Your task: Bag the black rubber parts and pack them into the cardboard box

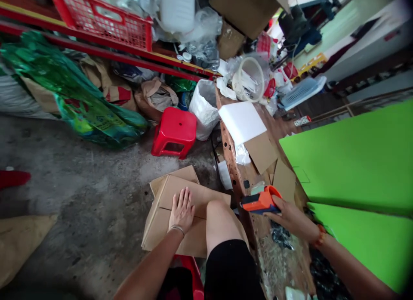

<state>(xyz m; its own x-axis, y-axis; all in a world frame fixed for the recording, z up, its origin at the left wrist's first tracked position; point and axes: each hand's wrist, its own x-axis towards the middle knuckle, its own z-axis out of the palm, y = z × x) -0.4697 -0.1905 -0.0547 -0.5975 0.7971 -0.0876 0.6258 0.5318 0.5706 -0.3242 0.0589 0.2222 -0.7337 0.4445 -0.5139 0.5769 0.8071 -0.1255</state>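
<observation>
My left hand (182, 212) lies flat, fingers stretched, on the closed flaps of a brown cardboard box (193, 239). The box sits low against my bare knee, and a seam runs between its flaps. In my right hand (284, 216) is an orange and dark blue tape dispenser (263, 201), held above the wooden bench to the right of the box. My fingers wrap round its orange rear part, and its black front end points left. Whether tape hangs from it I cannot tell.
A red plastic stool (177, 128) stands on the floor ahead, beside a white sack (204, 108). White foam (243, 119) and cardboard pieces (261, 151) lie on the wooden bench (230, 162). Bright green panels (355, 153) rise at right. A red crate (106, 22) rests on the shelf.
</observation>
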